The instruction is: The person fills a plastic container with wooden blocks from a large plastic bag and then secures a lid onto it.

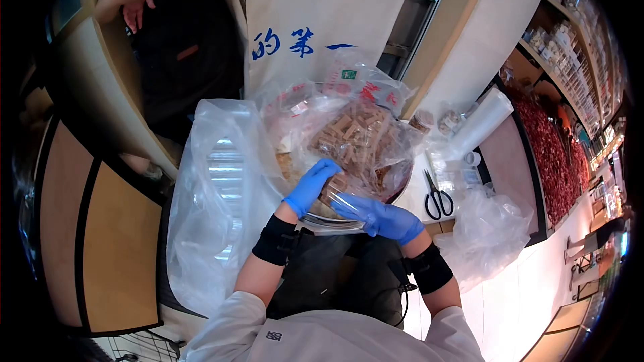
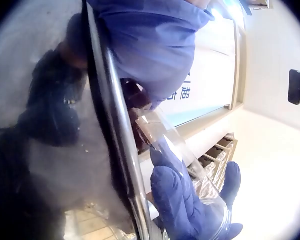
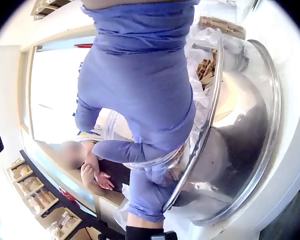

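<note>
My gloved right hand (image 1: 386, 220) grips a clear plastic jar (image 2: 177, 145) by its base end, fingers and thumb around it. The jar lies tilted over the near rim of a large metal basin (image 3: 276, 90), its mouth towards my left hand. Brown pieces (image 2: 144, 130) show at the mouth. My gloved left hand (image 1: 312, 186) is at that mouth, fingers bent over some brown pieces; its fingertips are partly hidden. In the basin, a heap of flat brown pieces (image 1: 359, 133) lies in clear plastic bags with red print.
A bag of nested clear plastic containers (image 1: 225, 181) stands left of the basin. To the right lie black-handled scissors (image 1: 438, 202), a clear plastic roll (image 1: 483, 121) and a crumpled clear bag (image 1: 490, 234). Another person (image 1: 184, 40) stands beyond, at the left.
</note>
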A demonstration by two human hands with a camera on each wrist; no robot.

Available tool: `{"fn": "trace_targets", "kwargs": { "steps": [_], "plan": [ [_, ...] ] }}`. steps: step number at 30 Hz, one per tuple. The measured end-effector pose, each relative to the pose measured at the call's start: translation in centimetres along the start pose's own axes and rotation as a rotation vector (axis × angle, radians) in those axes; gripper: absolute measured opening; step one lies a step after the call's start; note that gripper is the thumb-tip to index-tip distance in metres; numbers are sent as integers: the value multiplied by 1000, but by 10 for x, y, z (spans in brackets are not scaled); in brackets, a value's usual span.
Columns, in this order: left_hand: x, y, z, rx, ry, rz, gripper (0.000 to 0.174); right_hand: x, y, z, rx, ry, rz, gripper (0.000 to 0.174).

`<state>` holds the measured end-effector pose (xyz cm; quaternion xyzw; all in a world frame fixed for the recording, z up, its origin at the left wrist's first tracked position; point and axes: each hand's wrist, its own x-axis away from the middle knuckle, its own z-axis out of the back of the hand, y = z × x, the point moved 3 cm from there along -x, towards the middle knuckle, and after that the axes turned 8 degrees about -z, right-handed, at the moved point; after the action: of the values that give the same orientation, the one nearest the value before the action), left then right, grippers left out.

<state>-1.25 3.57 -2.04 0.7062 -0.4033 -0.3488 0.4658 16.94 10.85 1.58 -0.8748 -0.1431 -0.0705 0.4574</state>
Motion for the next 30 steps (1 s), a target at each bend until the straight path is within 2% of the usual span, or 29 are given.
{"fn": "trace_targets", "kwargs": {
  "steps": [4,6,7,9,10,11,12,13,14,15,16,17,19,20,22,26,28,30],
  "plan": [
    [-5,-15,6,17,-11,52,18,-2,6,13,71,54,7,69],
    [-3,-11,7,-89,14,-89,19,0,2,11,141,114,64,64],
    [-3,-12,8,-91,12,-91,19,5,-2,8,142,114,68,64],
    [-4,-16,16,60,107,-37,25,19,-21,10,293,360,216,61],
    [-3,-9,16,56,108,-38,25,20,-31,16,92,453,263,62],
    [0,-4,17,212,203,34,29,26,-44,16,68,515,397,64],
    [2,-1,20,367,296,105,34,33,-50,37,33,562,460,58],
    [2,-1,23,364,298,100,34,37,-52,66,-1,608,523,52],
    [0,-7,29,511,304,150,39,34,-50,86,2,602,528,52],
    [-2,-15,35,658,306,200,44,32,-48,106,252,798,508,43],
    [-4,-20,39,831,109,168,48,28,-46,125,506,991,481,34],
    [-4,-19,41,828,105,161,48,19,-39,140,741,1116,454,24],
    [-3,-16,42,854,23,117,51,1,-37,128,1390,1209,408,35],
    [-5,-20,43,850,23,115,51,-7,-36,127,1387,1208,413,35],
    [-13,-38,50,838,148,125,48,-21,-36,122,1640,1259,282,49],
    [-13,-44,47,842,86,103,45,-38,-24,150,1649,1287,179,53],
    [0,-17,33,700,33,29,42,-43,-25,149,1513,1192,80,55],
    [7,0,23,718,10,62,39,-45,-20,154,1585,1234,143,54]
  ]
}}
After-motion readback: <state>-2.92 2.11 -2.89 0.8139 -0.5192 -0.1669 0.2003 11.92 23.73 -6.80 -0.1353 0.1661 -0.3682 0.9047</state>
